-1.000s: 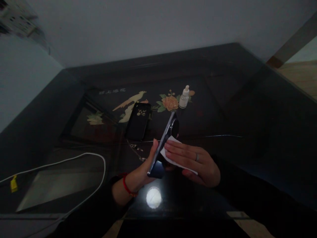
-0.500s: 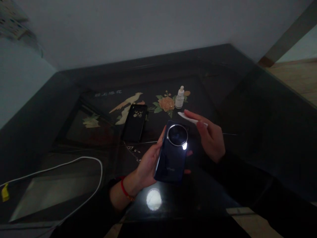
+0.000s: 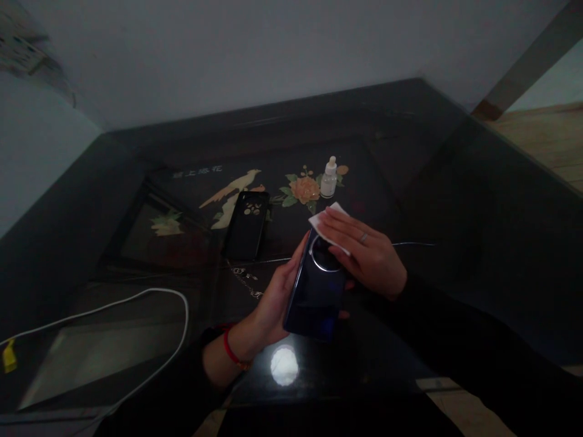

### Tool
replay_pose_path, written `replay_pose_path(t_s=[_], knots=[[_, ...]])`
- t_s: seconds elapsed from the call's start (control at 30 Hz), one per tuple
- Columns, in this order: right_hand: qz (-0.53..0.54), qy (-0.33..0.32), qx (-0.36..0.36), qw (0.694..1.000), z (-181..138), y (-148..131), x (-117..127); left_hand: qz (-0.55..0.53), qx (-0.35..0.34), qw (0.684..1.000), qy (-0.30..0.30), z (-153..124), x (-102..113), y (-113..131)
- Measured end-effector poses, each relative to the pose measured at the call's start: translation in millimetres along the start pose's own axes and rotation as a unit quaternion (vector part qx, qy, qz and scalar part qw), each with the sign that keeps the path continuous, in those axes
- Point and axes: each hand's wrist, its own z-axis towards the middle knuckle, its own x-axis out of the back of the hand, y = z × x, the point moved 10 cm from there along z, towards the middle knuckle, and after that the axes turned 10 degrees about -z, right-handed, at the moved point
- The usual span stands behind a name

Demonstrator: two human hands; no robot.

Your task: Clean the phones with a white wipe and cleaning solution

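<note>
A dark blue smartphone (image 3: pixel 314 303), back side up, rests in my left hand (image 3: pixel 273 303), whose fingers wrap round its edges. My right hand (image 3: pixel 371 258) presses a white wipe (image 3: pixel 334 230) with its fingers onto the phone's top end, covering part of the round camera ring. To the left of the phone lies a black phone case (image 3: pixel 246 230) with camera holes at its far end. A chain strap (image 3: pixel 246 282) trails from the case toward my left hand. Beyond my right hand a small dropper bottle (image 3: pixel 328 179) with a white top stands upright.
The dark glossy table (image 3: pixel 382 152) bears a bird-and-flower picture and meets the wall at the back. A white cable (image 3: pixel 177 294) with a yellow tag (image 3: pixel 9 357) curves across the left side. A bright light reflection shows near the front edge.
My right hand has moved left and turned palm down, bringing the wipe from beside the phone onto its camera end. The left hand and phone have hardly moved.
</note>
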Motion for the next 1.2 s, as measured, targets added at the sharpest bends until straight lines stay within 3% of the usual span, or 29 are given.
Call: replay_pose_path(t_s=[0.1, 0.27, 0.47, 0.63, 0.8, 1.0, 1.2], knots=[[-0.009, 0.004, -0.017, 1.000, 0, 3, 0, 0.014, -0.005, 1.000, -0.001, 0, -2, 1], [0.012, -0.008, 0.094, 0.995, 1, -30, -2, 0.009, 0.005, 0.998, 0.069, 0, 12, -2], [-0.019, 0.009, 0.011, 1.000, 2, -9, 3, -0.011, -0.012, 1.000, 0.015, 1, 1, 2], [0.028, -0.021, 0.125, 0.992, -3, -44, -7, -0.078, -0.029, 0.992, 0.093, 4, 21, 4], [-0.002, -0.008, 0.065, 0.998, 0, -29, -4, -0.056, -0.027, 0.997, 0.037, 5, 9, 4], [0.017, -0.036, 0.152, 0.988, -6, -54, -7, -0.055, -0.044, 0.994, 0.084, 3, 17, 14], [0.021, -0.007, 0.128, 0.992, -11, -25, 8, -0.049, -0.080, 0.991, 0.097, 1, 14, 38]])
